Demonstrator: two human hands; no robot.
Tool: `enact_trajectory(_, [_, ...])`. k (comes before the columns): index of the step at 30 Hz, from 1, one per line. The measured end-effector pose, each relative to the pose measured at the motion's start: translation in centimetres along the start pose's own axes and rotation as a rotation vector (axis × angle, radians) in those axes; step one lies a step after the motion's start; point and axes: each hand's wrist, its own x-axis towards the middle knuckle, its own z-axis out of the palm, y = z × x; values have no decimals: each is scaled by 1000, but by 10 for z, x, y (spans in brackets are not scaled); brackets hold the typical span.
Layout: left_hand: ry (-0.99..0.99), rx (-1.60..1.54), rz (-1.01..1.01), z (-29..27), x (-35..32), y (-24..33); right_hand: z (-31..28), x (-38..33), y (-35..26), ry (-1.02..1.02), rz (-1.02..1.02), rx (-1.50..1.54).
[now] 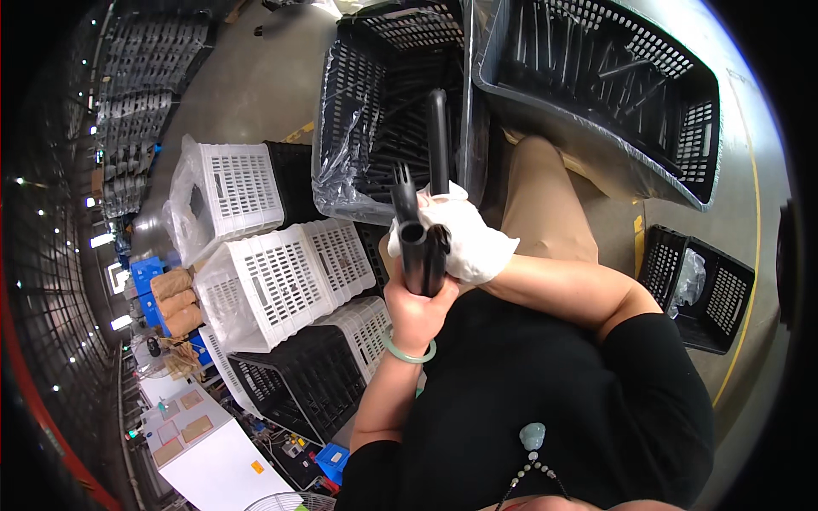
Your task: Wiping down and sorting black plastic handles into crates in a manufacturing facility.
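My left hand [415, 300] is closed round the near end of a short black tube [414, 247], open mouth facing me, w/ a second dark piece pressed alongside it. My right hand [464, 238], in a white glove, is wrapped over both from the right, just above the left; a longer black rod [438, 140] sticks out past the glove, away from me.

Risks, as I judge them: the glove covers most of the joint, so I can't see how the parts sit; if they're skewed, pushing could jam or slip them. Bare left palm on smooth plastic could slide. The long rod's far end hangs over the bag-lined black crate [375, 111] and could snag the plastic liner.

Pose: both forearms come up from my body, left wrist straight w/ a pale green bangle [407, 351], right elbow bent hard and forearm crossing in from the right. A 2nd lined grey-rimmed crate [596, 128] sits beyond-right of the grip; white crates [273, 281] to the left.
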Motion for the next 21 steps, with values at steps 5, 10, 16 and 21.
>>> enact_trajectory(5, [-26, 47, -45, -8, -9, -1, 10, -5, -76, -55, -279, -1088])
enact_trajectory(10, [-47, 294, 68, -14, -10, 3, -25, 41, -101, -17, -412, -788])
enact_trajectory(16, [-53, 504, 301, -13, 8, 12, -44, 62, -99, -88, -630, -585])
enact_trajectory(21, [61, 679, 564, -22, 16, 6, -53, 53, -123, -201, -217, 71])
